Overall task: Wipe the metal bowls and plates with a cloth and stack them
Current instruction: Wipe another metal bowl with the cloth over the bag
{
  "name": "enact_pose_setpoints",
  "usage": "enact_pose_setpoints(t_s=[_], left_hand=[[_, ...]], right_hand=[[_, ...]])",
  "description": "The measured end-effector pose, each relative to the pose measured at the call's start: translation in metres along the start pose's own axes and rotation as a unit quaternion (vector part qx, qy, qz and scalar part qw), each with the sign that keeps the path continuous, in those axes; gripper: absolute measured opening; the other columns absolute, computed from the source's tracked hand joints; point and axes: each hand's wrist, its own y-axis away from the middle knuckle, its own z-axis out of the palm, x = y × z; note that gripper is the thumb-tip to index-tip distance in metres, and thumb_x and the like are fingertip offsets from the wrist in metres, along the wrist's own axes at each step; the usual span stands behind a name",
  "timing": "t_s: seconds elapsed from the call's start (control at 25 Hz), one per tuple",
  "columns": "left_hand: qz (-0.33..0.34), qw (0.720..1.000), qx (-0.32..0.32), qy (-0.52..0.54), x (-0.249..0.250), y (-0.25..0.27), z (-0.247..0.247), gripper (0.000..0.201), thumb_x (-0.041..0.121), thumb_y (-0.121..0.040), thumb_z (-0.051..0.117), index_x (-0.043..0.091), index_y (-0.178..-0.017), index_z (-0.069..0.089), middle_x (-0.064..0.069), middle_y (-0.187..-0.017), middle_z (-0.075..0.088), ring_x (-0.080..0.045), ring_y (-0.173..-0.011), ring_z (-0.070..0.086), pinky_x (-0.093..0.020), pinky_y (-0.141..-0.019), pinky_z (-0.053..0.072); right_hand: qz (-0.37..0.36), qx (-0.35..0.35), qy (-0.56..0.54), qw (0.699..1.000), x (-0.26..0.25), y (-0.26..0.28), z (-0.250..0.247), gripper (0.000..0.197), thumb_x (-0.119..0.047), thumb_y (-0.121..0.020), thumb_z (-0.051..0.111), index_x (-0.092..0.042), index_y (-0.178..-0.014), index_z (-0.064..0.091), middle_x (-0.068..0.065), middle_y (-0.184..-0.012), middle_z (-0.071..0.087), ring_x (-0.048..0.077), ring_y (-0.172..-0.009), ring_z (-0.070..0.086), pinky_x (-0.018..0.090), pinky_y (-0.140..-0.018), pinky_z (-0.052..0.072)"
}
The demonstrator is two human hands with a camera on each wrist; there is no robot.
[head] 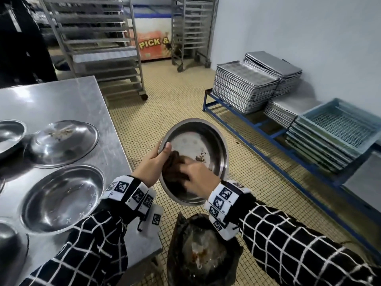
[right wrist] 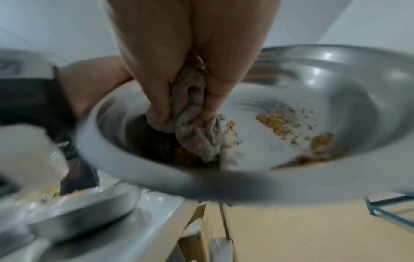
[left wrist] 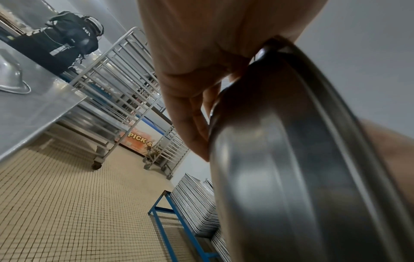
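A metal bowl (head: 203, 139) is held tilted in the air beside the table, above a black bin bag (head: 198, 259). My left hand (head: 153, 164) grips its left rim, thumb inside, fingers behind; the left wrist view shows the fingers (left wrist: 192, 124) against the bowl's outer wall (left wrist: 280, 168). My right hand (head: 198, 178) holds a crumpled brownish-grey cloth (right wrist: 192, 124) and presses it into the bowl's bottom. Food crumbs (right wrist: 280, 124) lie in the bowl (right wrist: 325, 85). On the steel table (head: 68, 96) sit an upright metal plate (head: 61, 199) and an upturned one (head: 61, 143).
More bowls sit at the table's left edge (head: 10, 137). Wheeled tray racks (head: 99, 44) stand behind, and a person in dark clothes (head: 18, 42) at the far left. Stacked baking trays (head: 245, 87) and crates (head: 334, 133) rest on a blue frame along the right wall.
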Motion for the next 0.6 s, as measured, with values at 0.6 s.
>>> enact_pose_setpoints(t_s=[0.6], left_hand=[[0.081,0.996,0.045,0.009,0.011,-0.018,0.031,0.045,0.035,-0.098,0.039,0.027,-0.142,0.037,0.004,-0.11,0.064,-0.015,-0.089,0.069,-0.028,-0.068,0.058]], right_hand=[[0.049,0.095,0.121,0.987,0.089,0.004,-0.064,0.034,0.001,-0.086,0.056,-0.007,-0.117,0.066,0.014,-0.126,0.055,0.031,-0.115,0.052,0.02,-0.101,0.028]])
